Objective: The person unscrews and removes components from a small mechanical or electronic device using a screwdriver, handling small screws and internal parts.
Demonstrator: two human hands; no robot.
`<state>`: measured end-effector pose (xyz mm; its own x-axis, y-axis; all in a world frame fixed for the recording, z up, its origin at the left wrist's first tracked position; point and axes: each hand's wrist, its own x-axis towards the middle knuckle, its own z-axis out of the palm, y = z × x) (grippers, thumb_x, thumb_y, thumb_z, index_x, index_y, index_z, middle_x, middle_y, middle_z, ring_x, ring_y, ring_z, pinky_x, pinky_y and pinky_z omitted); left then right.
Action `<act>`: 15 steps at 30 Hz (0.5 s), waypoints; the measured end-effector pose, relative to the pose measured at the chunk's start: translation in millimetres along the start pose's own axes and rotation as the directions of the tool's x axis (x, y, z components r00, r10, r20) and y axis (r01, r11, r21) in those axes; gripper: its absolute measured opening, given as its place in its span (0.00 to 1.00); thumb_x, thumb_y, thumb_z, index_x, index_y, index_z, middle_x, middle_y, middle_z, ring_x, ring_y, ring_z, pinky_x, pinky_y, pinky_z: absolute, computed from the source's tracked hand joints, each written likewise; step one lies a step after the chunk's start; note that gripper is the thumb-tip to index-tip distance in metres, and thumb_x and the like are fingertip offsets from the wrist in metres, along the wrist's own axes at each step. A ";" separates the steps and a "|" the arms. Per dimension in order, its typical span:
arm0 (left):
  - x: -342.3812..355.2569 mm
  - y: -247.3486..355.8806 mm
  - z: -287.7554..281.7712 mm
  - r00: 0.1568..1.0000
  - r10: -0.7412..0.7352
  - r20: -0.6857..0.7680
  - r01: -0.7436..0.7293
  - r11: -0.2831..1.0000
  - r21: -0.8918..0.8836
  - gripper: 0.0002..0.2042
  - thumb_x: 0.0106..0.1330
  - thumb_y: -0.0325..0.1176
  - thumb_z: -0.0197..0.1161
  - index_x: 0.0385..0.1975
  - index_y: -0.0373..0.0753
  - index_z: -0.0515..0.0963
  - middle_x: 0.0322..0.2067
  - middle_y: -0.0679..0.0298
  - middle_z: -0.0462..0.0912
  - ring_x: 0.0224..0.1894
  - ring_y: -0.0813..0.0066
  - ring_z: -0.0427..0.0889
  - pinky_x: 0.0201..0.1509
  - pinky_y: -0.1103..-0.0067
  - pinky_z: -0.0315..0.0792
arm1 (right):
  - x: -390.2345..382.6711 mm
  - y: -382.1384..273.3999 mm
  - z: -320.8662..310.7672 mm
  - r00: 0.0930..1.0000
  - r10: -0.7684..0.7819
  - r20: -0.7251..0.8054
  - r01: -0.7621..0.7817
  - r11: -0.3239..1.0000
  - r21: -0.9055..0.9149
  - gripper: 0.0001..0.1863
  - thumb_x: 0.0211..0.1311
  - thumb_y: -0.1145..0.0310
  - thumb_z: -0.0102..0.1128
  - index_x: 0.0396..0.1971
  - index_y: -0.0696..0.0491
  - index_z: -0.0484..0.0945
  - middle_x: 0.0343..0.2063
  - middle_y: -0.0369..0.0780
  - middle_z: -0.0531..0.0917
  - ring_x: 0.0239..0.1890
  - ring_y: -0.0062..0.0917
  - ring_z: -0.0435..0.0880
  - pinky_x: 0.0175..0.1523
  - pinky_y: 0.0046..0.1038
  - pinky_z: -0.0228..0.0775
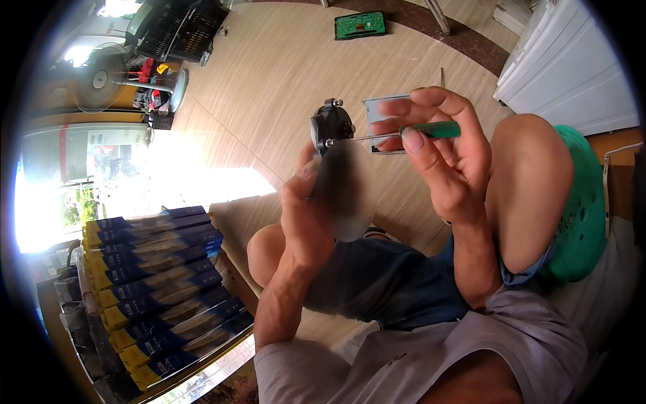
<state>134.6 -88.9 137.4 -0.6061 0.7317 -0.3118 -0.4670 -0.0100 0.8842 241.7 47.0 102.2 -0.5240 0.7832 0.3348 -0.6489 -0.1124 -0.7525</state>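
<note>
My left hand point(304, 219) is closed around a black round part point(331, 124) with metal screws on its lugs. Below that part a dark, blurred area covers some of my left hand's grip, so its full shape is hidden. In my right hand point(447, 151) is a screwdriver point(431, 130) with a green handle, pinched between thumb and fingers. Its thin shaft points left, with the tip close to the lower screw of the black part; I cannot tell whether they touch. Behind my right fingers, a light grey flat panel point(378, 111) lies on the floor.
A green circuit board point(360, 25) rests farther off on the tiled floor point(269, 74). Blue and yellow packages point(161, 283) are stacked at my left. An electric fan point(101, 79) stands beyond. A white appliance point(572, 74) and a green plastic stool point(582, 209) are on the right.
</note>
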 end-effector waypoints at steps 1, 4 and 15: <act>-1.0 1.4 2.7 1.000 -0.001 -0.005 0.001 1.000 0.020 0.30 0.71 0.53 0.42 0.64 0.36 0.65 0.51 0.47 0.79 0.43 0.61 0.82 0.48 0.67 0.76 | -0.5 -0.1 -3.4 1.000 0.022 0.011 -0.022 0.999 -0.024 0.17 0.69 0.75 0.58 0.54 0.62 0.67 0.40 0.47 0.85 0.44 0.28 0.86 0.47 0.28 0.81; -1.8 4.0 -0.4 0.999 0.040 0.027 -0.044 0.985 0.165 0.30 0.72 0.52 0.45 0.66 0.36 0.64 0.51 0.47 0.79 0.44 0.61 0.82 0.48 0.67 0.77 | -0.4 -4.2 -6.3 0.996 0.094 0.004 -0.092 0.985 -0.142 0.17 0.70 0.74 0.57 0.54 0.61 0.67 0.40 0.47 0.85 0.44 0.29 0.86 0.48 0.28 0.81; -1.1 8.9 2.3 0.985 0.143 0.099 -0.167 0.939 0.299 0.34 0.70 0.53 0.56 0.66 0.32 0.63 0.49 0.59 0.77 0.43 0.73 0.79 0.49 0.75 0.74 | 2.8 4.6 -3.4 0.996 0.084 -0.036 -0.082 0.995 0.055 0.16 0.71 0.72 0.56 0.54 0.60 0.67 0.42 0.49 0.84 0.42 0.31 0.87 0.46 0.31 0.83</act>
<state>132.6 -88.2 146.4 -0.5998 0.7868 -0.1456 -0.1446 0.0724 0.9868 239.1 50.8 97.7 -0.5564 0.7926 0.2495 -0.6331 -0.2099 -0.7451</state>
